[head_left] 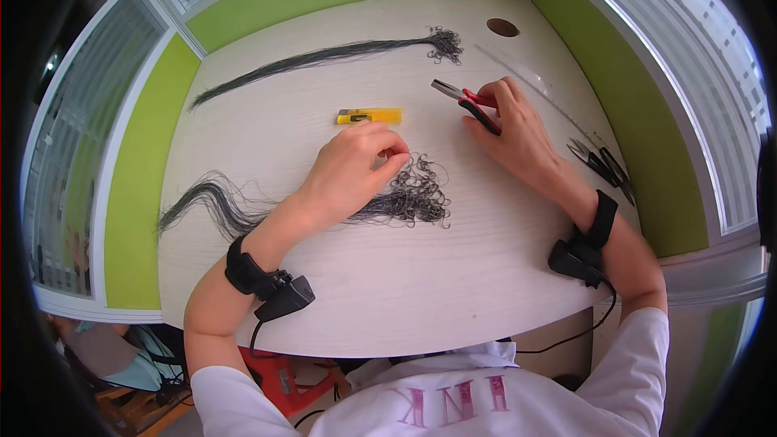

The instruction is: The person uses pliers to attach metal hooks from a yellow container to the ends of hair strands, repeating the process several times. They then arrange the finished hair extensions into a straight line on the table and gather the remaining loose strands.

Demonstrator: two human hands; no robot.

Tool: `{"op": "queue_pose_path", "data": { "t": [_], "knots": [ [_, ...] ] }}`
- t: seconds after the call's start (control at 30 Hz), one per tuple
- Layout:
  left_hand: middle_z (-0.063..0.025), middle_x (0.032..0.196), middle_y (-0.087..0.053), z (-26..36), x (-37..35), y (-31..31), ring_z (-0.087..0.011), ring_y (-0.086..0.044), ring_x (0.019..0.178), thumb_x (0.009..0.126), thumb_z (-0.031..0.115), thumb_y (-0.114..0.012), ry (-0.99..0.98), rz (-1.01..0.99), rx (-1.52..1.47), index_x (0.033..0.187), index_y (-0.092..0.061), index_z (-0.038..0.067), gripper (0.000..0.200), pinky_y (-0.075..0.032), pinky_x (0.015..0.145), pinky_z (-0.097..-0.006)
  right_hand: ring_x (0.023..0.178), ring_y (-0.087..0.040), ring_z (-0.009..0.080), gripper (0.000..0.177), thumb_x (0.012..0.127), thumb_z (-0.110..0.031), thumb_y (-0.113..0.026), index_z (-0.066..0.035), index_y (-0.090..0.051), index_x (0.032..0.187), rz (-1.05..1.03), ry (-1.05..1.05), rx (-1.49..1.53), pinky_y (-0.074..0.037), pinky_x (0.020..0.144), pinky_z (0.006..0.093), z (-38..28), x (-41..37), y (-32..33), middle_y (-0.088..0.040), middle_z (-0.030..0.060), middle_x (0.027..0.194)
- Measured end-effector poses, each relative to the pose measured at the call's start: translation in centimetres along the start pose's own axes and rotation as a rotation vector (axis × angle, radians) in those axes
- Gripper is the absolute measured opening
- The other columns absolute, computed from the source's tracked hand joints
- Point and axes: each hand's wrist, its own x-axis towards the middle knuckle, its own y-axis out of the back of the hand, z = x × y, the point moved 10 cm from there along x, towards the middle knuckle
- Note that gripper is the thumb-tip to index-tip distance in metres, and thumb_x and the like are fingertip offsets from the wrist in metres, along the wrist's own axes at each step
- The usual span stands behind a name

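My right hand (515, 125) grips a pair of pliers (477, 111) with red and black handles, jaws pointing up and left above the table. My left hand (350, 168) is closed in a pinch, thumb against fingers; whatever it holds, if anything, is too fine to make out. Just right of and beneath it lies a bundle of thin dark strands (414, 201) with curled, looped ends, its wavy tail stretching to the left. A flat yellow item (379, 116) with a dark grey end rests beyond my left fingertips.
A second dark strand bundle (324, 57) lies straight across the far side, its curled ends to the right. Scissors (605, 163) with black handles and a clear ruler (550, 97) lie along the right. A round hole (503, 27) is at the back; green partitions (356, 12) enclose the table.
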Motion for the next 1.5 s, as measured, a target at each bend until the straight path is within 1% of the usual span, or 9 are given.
{"op": "queue_pose_path", "data": {
  "t": [0.17,0.27,0.53,0.73,1.07,1.27,1.33,1.43,1.5],
  "knots": [
    [-0.0091,0.081,-0.065,-0.6,-0.1,-0.9,-0.0205,-0.062,0.075,0.086,0.011,-0.068,0.009,0.025,-0.041,0.088,-0.067,-0.002,0.013,-0.050,0.067,-0.0293,0.096,-0.054,0.0303,0.032,0.082,-0.018,-0.067,0.000,-0.054,0.106,0.068,0.022,-0.013,-0.041,0.084,0.0403,0.1,-0.4,0.5,-0.054,0.0139,0.104],
    [-0.0083,0.081,-0.065,-0.9,-0.5,-0.7,-0.0187,-0.062,0.073,0.084,0.009,-0.069,0.077,0.029,-0.118,0.086,-0.067,-0.002,0.011,-0.050,0.068,-0.0283,0.101,-0.052,0.0297,0.033,0.081,-0.019,-0.067,0.000,-0.054,0.106,-0.013,0.032,-0.115,-0.038,0.088,0.0411,0.4,-0.7,-0.6,-0.054,0.0132,0.106],
    [-0.0062,0.079,-0.065,-0.6,-0.6,-0.7,-0.0153,-0.061,0.070,0.078,0.003,-0.071,0.032,0.065,-0.102,0.083,-0.067,-0.001,0.007,-0.048,0.066,-0.0264,0.109,-0.049,0.0289,0.033,0.080,-0.020,-0.069,0.000,-0.059,0.104,0.040,0.103,-0.144,-0.036,0.093,0.0422,0.4,-1.1,-0.8,-0.055,0.0118,0.113],
    [-0.0062,0.079,-0.065,-1.5,-0.9,-0.4,-0.0139,-0.061,0.071,0.077,0.003,-0.072,0.115,0.124,-0.177,0.083,-0.067,0.000,0.008,-0.048,0.066,-0.0262,0.108,-0.051,0.0290,0.034,0.079,-0.020,-0.071,0.001,-0.062,0.103,0.031,0.132,-0.203,-0.040,0.092,0.0412,-0.1,-1.1,-0.7,-0.057,0.0119,0.112],
    [-0.0054,0.079,-0.065,0.0,-0.9,-0.9,-0.0121,-0.059,0.069,0.079,0.001,-0.071,0.011,0.095,-0.084,0.084,-0.067,0.000,0.007,-0.047,0.065,-0.0252,0.104,-0.052,0.0284,0.033,0.078,-0.022,-0.072,0.000,-0.061,0.101,0.085,0.130,-0.236,-0.042,0.089,0.0390,0.0,-1.2,-0.3,-0.057,0.0110,0.110],
    [-0.0025,0.078,-0.063,-0.2,-0.9,-0.2,-0.0087,-0.052,0.068,0.082,0.003,-0.070,0.080,0.146,-0.189,0.085,-0.066,-0.001,0.006,-0.044,0.066,-0.0228,0.102,-0.052,0.0279,0.031,0.078,-0.023,-0.072,-0.001,-0.062,0.097,0.087,0.148,-0.226,-0.042,0.087,0.0390,0.0,-1.2,-0.3,-0.058,0.0105,0.106],
    [-0.0011,0.082,-0.064,-1.7,-1.1,-1.0,-0.0075,-0.053,0.072,0.087,0.006,-0.068,0.239,0.086,-0.298,0.087,-0.066,-0.001,0.007,-0.044,0.069,-0.0218,0.100,-0.052,0.0277,0.029,0.079,-0.023,-0.071,-0.001,-0.062,0.095,0.067,0.141,-0.229,-0.042,0.086,0.0394,0.0,-1.2,-0.5,-0.058,0.0099,0.104],
    [-0.0016,0.086,-0.065,-2.4,-1.3,-1.1,-0.0081,-0.057,0.079,0.092,0.009,-0.064,0.246,0.097,-0.305,0.093,-0.065,-0.002,0.011,-0.046,0.073,-0.0217,0.099,-0.053,0.0271,0.028,0.080,-0.023,-0.071,-0.001,-0.061,0.094,0.048,0.139,-0.245,-0.042,0.085,0.0395,0.0,-1.2,-0.6,-0.058,0.0097,0.103],
    [-0.0030,0.086,-0.065,-2.9,-1.4,-1.2,-0.0080,-0.056,0.074,0.091,0.010,-0.065,0.236,0.140,-0.374,0.094,-0.065,-0.002,0.012,-0.045,0.069,-0.0221,0.099,-0.053,0.0266,0.027,0.080,-0.022,-0.070,-0.001,-0.061,0.095,0.034,0.145,-0.274,-0.042,0.084,0.0393,-0.2,-1.3,-0.7,-0.058,0.0091,0.104]
  ]
}}
